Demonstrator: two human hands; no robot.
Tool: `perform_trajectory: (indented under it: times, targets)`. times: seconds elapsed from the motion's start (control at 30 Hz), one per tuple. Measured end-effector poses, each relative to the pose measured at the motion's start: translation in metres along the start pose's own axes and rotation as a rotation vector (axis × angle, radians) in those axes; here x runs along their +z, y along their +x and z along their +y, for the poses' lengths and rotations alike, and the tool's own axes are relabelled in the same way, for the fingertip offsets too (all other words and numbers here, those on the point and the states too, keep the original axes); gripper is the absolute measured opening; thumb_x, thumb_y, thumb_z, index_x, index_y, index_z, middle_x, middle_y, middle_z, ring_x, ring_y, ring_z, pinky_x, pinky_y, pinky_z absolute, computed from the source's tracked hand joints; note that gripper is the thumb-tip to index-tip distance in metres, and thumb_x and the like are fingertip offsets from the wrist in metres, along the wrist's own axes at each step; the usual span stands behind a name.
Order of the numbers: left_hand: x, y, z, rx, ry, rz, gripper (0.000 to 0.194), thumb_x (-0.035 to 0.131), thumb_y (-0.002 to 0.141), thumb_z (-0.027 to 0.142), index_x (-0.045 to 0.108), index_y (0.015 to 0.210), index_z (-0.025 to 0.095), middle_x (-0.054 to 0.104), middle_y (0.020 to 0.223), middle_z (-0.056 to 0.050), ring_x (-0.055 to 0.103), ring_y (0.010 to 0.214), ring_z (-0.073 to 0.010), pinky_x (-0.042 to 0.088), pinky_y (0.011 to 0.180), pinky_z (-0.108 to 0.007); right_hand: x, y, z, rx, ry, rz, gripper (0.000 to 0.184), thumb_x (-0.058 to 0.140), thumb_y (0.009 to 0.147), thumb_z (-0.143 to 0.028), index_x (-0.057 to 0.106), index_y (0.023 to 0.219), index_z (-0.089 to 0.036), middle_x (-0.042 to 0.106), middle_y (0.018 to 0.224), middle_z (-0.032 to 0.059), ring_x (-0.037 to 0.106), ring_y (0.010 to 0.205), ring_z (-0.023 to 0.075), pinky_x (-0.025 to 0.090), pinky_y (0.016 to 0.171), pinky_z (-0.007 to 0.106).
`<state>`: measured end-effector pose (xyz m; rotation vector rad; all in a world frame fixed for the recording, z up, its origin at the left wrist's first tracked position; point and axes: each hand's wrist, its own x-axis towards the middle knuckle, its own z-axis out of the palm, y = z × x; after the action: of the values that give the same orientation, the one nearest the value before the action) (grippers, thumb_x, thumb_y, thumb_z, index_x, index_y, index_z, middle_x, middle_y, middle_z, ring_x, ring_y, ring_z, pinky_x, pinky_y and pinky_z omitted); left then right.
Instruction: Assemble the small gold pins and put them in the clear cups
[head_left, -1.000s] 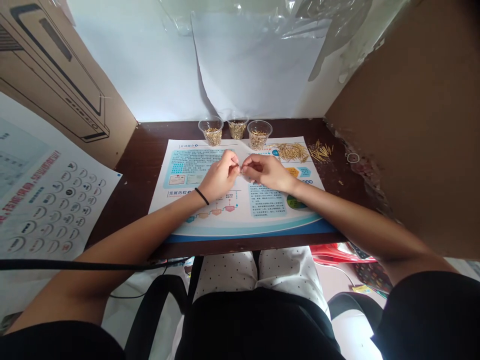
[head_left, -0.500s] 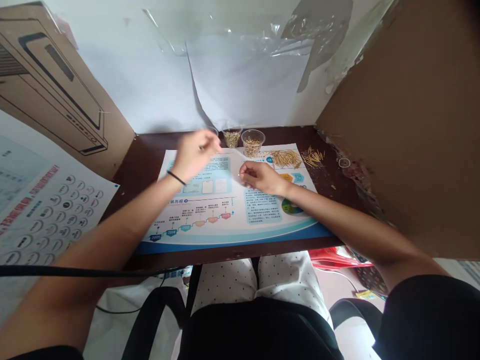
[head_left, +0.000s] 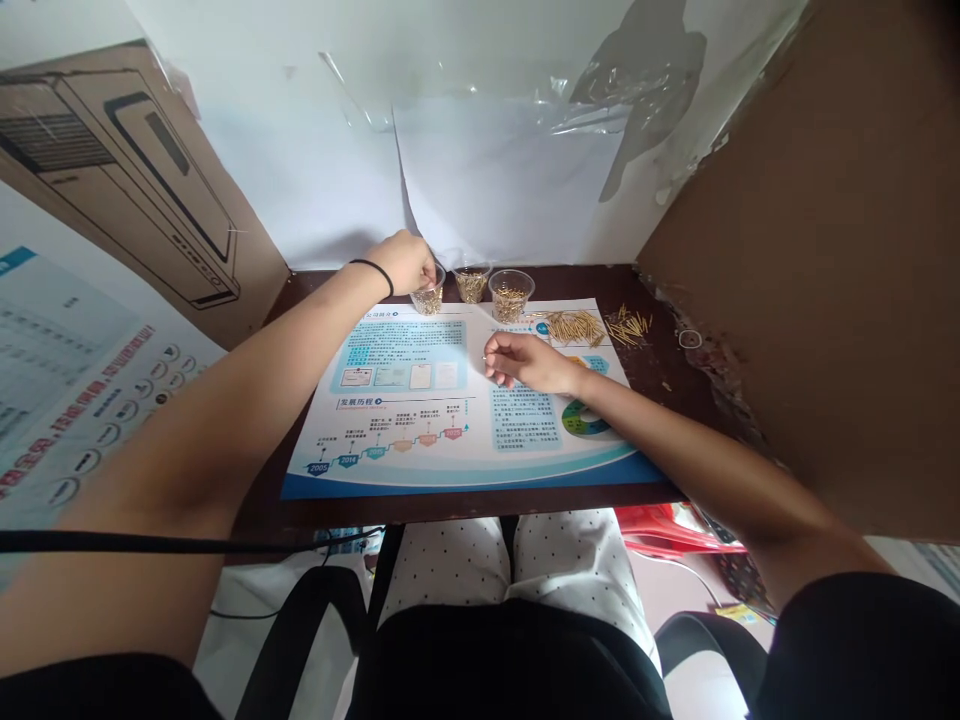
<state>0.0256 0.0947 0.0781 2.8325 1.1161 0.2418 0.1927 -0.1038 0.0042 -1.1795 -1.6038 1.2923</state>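
My left hand point(head_left: 407, 262) reaches over the leftmost clear plastic cup point(head_left: 427, 300), its fingertips dipping into the rim. The fingers are pinched together; whatever is between them is hidden. Small shiny metal pieces fill the bottom of that cup. My right hand point(head_left: 529, 362) hovers low over the printed sheet point(head_left: 450, 440), thumb and forefinger closed on a tiny pale bit too small to name. A middle cup point(head_left: 472, 285) and a right cup point(head_left: 512, 298) hold small gold-coloured pieces. Behind my right hand lies a pile of thin gold-coloured pins point(head_left: 574, 328).
A second, looser group of gold pins point(head_left: 628, 325) lies on the dark tabletop point(head_left: 555, 280). Cardboard walls point(head_left: 817, 270) flank the table, and a white paper-covered panel point(head_left: 502, 190) closes its back. A black cable point(head_left: 150, 542) crosses low on the left.
My left hand has moved back and slightly right, from above the sheet to the leftmost cup. My right hand stays in nearly the same place, its fingers slightly shifted.
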Motion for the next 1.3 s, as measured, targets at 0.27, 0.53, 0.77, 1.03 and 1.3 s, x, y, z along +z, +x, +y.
perform_trajectory:
  times: [0.27, 0.53, 0.77, 1.03, 1.3]
  targets:
    - [-0.008, -0.021, 0.001, 0.009, -0.136, 0.089, 0.008, 0.068, 0.070, 0.021, 0.072, 0.075, 0.016, 0.063, 0.063, -0.001, 0.060, 0.069, -0.0157, 0.048, 0.077, -0.032, 0.000, 0.000, 0.004, -0.026, -0.001, -0.015, 0.013, 0.053, 0.092, -0.026, 0.051, 0.081, -0.018, 0.061, 0.076, 0.0018, 0.056, 0.062, 0.0089, 0.048, 0.054, 0.024]
    - [-0.005, -0.054, 0.016, -0.136, -0.618, 0.253, 0.003, 0.055, 0.085, 0.016, 0.058, 0.085, 0.017, 0.069, 0.080, -0.004, 0.057, 0.063, -0.0096, 0.049, 0.065, -0.028, -0.004, -0.001, -0.002, 0.013, -0.028, -0.033, 0.013, 0.055, 0.090, -0.027, 0.051, 0.081, -0.018, 0.062, 0.075, 0.0015, 0.056, 0.060, 0.0086, 0.047, 0.052, 0.023]
    - [0.035, -0.112, 0.050, -0.122, -0.956, -0.121, 0.006, 0.056, 0.085, 0.023, 0.054, 0.081, 0.018, 0.075, 0.086, -0.009, 0.070, 0.070, -0.0158, 0.050, 0.054, -0.026, 0.001, -0.004, -0.006, 0.002, -0.035, 0.019, 0.015, 0.058, 0.089, -0.030, 0.054, 0.081, -0.018, 0.064, 0.074, 0.0013, 0.052, 0.056, 0.0073, 0.039, 0.045, 0.021]
    - [0.043, -0.117, 0.066, 0.022, -0.913, -0.138, 0.017, 0.051, 0.090, 0.026, 0.059, 0.079, 0.017, 0.073, 0.075, -0.008, 0.065, 0.057, -0.0121, 0.050, 0.048, -0.023, 0.010, -0.001, -0.001, -0.042, 0.007, 0.091, 0.016, 0.058, 0.089, -0.030, 0.052, 0.080, -0.018, 0.062, 0.070, 0.0003, 0.046, 0.051, 0.0063, 0.037, 0.047, 0.023]
    - [0.047, -0.118, 0.066, -0.015, -0.904, -0.096, 0.030, 0.049, 0.092, 0.027, 0.061, 0.067, 0.016, 0.068, 0.062, -0.005, 0.056, 0.048, -0.0085, 0.045, 0.043, -0.020, 0.020, -0.004, -0.007, -0.079, -0.379, 0.229, 0.029, 0.047, 0.094, -0.035, 0.047, 0.070, -0.019, 0.047, 0.056, -0.0033, 0.038, 0.052, 0.0086, 0.032, 0.053, 0.027]
